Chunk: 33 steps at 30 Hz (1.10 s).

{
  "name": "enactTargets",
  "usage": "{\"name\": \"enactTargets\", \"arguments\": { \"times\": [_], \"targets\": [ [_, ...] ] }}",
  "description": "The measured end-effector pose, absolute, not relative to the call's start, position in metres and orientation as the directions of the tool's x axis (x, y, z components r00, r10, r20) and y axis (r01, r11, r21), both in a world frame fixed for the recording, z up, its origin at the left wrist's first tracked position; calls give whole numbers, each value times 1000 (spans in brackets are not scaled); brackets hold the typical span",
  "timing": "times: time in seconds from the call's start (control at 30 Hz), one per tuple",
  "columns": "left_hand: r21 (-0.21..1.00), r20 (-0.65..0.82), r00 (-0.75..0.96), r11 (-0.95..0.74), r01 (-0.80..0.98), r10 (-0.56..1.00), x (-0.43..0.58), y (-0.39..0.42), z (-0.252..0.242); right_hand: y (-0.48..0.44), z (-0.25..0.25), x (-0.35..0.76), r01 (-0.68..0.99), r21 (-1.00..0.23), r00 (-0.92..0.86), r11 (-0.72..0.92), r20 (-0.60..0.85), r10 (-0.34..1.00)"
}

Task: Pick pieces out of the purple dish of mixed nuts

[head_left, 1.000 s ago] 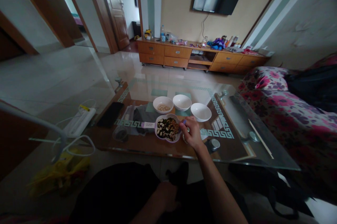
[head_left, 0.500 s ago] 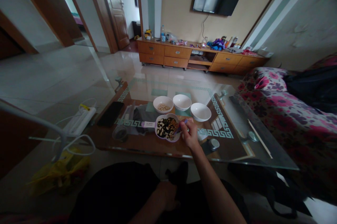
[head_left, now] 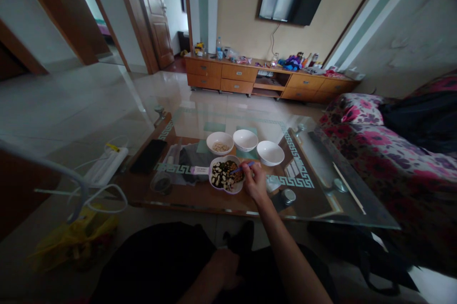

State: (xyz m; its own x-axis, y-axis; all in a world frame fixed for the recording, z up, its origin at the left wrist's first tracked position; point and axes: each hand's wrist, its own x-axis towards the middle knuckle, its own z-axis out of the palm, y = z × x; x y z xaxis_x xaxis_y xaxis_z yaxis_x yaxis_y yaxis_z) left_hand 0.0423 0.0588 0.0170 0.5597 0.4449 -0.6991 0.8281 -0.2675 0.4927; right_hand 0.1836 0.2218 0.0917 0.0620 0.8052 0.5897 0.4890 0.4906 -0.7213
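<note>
My right hand point(head_left: 254, 181) is closed on a thin purple tool point(head_left: 240, 169), likely tweezers, whose tip reaches into a lobed white bowl point(head_left: 214, 187) of mixed dark and pale seeds and beans. Behind that bowl stand three white bowls: the left bowl point(head_left: 220, 142) holds a few pale seeds, the middle bowl point(head_left: 245, 139) and the right bowl point(head_left: 270, 152) look bare inside. My left hand point(head_left: 223, 268) rests curled in my lap near my dark trousers, and what it holds, if anything, is hidden.
The bowls stand on a glass coffee table point(head_left: 321, 171) with a patterned border. A black phone point(head_left: 148, 156), a small glass jar point(head_left: 162, 182) and a metal lid point(head_left: 288, 196) lie on it. A floral sofa point(head_left: 385, 152) is at right, a power strip point(head_left: 106, 163) and a yellow bag point(head_left: 76, 235) at left.
My right hand has shifted slightly left toward the mixed bowl, and the purple tool's tip now reaches over its contents. My left hand has stayed in my lap.
</note>
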Motion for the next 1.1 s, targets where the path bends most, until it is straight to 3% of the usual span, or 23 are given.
{"name": "enactTargets", "arguments": {
  "times": [0.2, 1.1],
  "targets": [
    [462, -708, 541, -281, 841, 454, 41, 60, 25, 219, 99, 179, 536, -663, -46, 522, 595, 803],
    [455, -713, 531, -275, 847, 458, 41, 60, 29, 218, 105, 176, 512, -673, -150, 534, 542, 827]
  ]
}}
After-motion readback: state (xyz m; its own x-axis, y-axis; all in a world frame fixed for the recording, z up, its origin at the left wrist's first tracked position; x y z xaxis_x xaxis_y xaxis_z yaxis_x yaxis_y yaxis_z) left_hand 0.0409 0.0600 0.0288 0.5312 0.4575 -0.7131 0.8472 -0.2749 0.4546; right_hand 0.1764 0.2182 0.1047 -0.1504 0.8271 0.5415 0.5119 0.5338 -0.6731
